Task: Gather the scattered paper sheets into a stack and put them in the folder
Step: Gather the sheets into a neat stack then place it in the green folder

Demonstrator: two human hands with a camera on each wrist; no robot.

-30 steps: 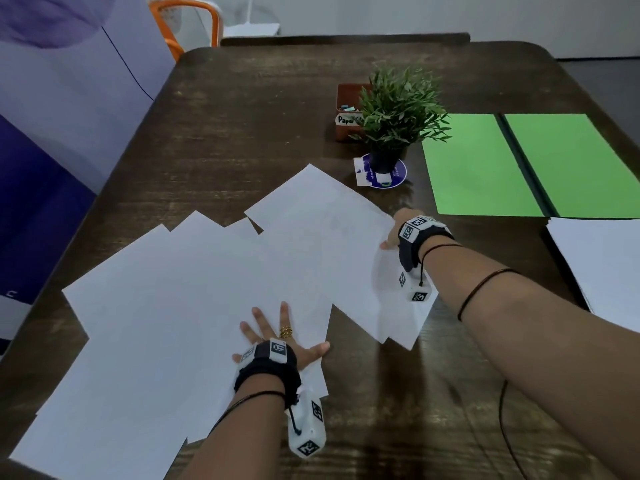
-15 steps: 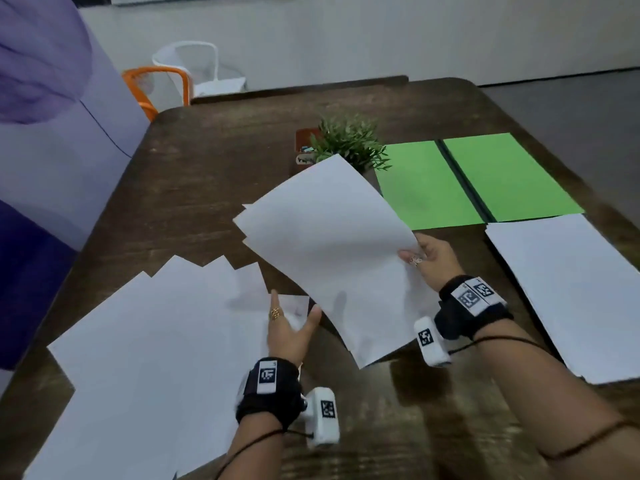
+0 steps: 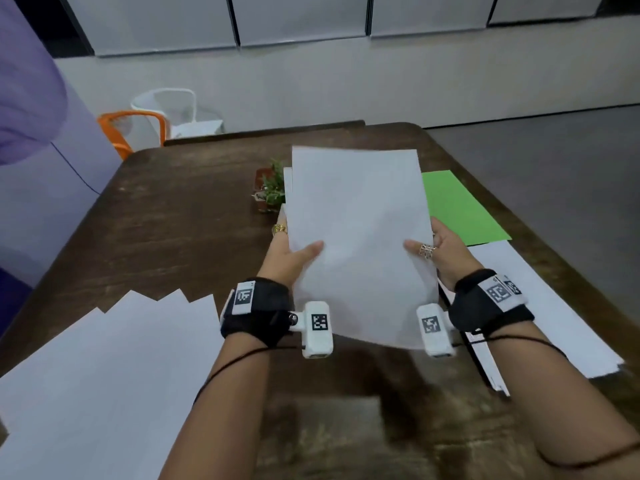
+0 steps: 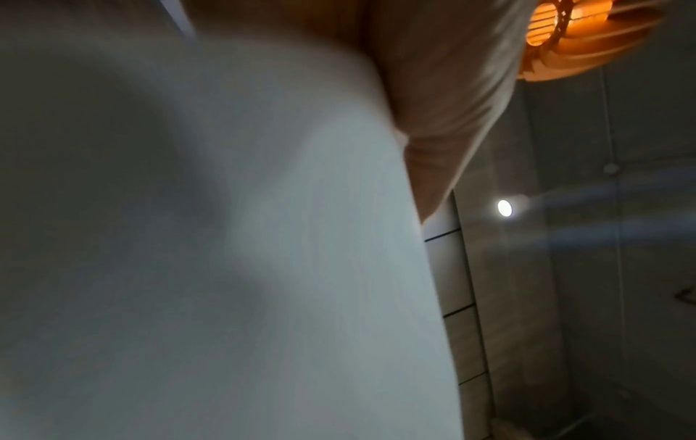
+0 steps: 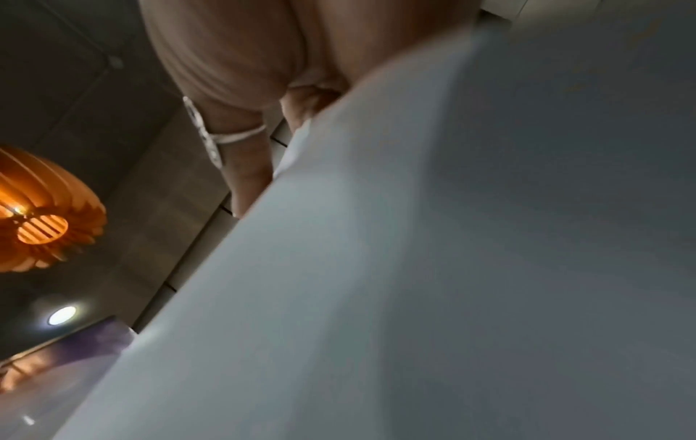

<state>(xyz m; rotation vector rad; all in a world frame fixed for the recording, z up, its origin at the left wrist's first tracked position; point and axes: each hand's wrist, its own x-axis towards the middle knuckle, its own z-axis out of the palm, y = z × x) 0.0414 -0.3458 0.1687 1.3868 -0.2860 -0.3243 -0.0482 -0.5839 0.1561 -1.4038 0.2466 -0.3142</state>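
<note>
Both hands hold a small bundle of white sheets [image 3: 358,237] up off the table, tilted upright in the head view. My left hand [image 3: 294,256] grips its left edge, thumb on the front. My right hand [image 3: 438,252] grips the right edge the same way. The held paper fills the left wrist view [image 4: 226,268] and the right wrist view [image 5: 452,268]. More white sheets [image 3: 104,375] lie fanned out at the near left. Another pile of sheets [image 3: 540,306] lies at the right. The open green folder [image 3: 457,209] lies behind the bundle, partly hidden.
A small potted plant [image 3: 273,190] stands mid-table, just left of the raised paper. The dark wooden table [image 3: 180,216] ends at a rounded far edge. An orange chair [image 3: 133,128] and a white chair [image 3: 173,109] stand beyond it.
The right hand lifted sheets off the table and turned them upright. The left hand left the fanned sheets and took the bundle's left edge. The head view tilted up.
</note>
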